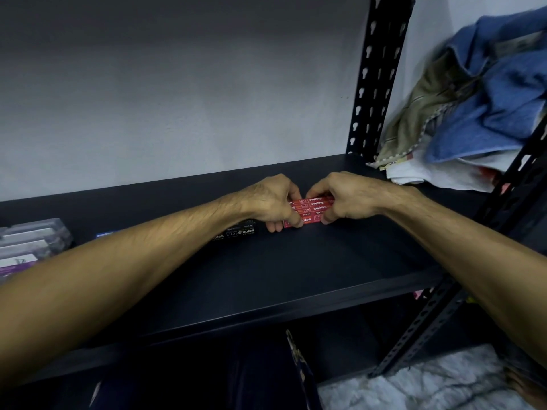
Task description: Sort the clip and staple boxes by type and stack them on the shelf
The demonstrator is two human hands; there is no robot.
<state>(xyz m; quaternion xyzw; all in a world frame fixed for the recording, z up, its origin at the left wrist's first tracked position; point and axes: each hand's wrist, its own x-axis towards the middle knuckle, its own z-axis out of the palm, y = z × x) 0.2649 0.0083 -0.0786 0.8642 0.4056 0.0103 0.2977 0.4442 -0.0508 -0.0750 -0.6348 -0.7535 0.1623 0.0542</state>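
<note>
Your one dark shelf board runs across the view, framed by two perforated black uprights, one at the back and one at the front right. Beyond them on the right sits one heap of cloth, blue over tan over white. At the far left edge of the shelf you have a group of clear plastic boxes; at least three lids show, the rest cut off by the frame.

Both of your hands meet at the middle of the shelf. Your left hand curls its grip round the left end of the red staple boxes, and your right hand clamps the right end. The red boxes form one stack on the shelf; about four printed layers show, the exact count unclear. Just left of them, touching or nearly so, lies one black staple box, partly behind your left forearm.
</note>
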